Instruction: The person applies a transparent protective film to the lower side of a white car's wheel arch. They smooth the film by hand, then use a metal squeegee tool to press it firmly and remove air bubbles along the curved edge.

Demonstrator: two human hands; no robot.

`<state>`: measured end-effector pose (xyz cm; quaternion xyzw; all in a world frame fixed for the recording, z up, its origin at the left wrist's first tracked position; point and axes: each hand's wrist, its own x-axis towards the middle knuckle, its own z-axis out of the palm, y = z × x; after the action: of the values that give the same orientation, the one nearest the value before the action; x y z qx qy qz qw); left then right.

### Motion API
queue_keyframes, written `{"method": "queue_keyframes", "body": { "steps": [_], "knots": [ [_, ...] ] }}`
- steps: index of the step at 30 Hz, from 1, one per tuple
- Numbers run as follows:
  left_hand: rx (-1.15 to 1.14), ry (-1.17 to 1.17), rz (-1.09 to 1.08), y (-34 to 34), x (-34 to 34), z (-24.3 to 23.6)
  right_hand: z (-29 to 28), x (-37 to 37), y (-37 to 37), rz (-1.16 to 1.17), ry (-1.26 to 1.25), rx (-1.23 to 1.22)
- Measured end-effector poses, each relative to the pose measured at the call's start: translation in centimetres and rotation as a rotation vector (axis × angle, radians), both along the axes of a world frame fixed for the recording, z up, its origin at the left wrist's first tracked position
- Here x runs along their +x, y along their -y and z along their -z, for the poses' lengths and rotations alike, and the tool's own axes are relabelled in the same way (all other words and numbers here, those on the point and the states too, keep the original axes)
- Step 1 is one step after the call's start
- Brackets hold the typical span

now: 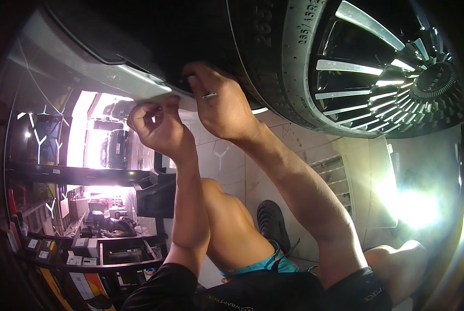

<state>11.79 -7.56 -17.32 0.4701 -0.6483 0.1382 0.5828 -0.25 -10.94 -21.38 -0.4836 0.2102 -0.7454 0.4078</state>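
My left hand [162, 128] is closed in a pinch at the lower edge of a pale car body panel [94, 67]. Whatever lies between its thumb and fingers is too small to make out. Beside it, my right hand [222, 109] curls its fingers up against the dark edge of the wheel arch [164, 39], with the fingertips partly hidden. A small silver piece [209, 96] shows against the right hand's fingers; whether it is a ring or something held is unclear. The car tire [273, 57] stands just right of that hand.
A multi-spoke wheel rim [356, 98] fills the upper right. Bright light [416, 207] glares at the right, next to a pale panel [367, 176]. Boxes [81, 251] stand on a dark shelf [123, 267] at the left. My knee and shoe [273, 225] are below, over tiled floor.
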Motion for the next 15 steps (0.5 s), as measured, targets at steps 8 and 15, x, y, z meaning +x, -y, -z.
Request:
{"method": "queue_keyframes", "body": {
  "steps": [8,15],
  "knots": [
    [-0.026,0.012,0.049,0.3,-0.1,0.1,-0.1,-0.6,-0.6,0.088,-0.120,-0.004],
    [-0.003,0.112,-0.071,0.1,0.1,-0.3,-1.6,-1.2,0.1,0.009,-0.139,0.053]
  ]
}}
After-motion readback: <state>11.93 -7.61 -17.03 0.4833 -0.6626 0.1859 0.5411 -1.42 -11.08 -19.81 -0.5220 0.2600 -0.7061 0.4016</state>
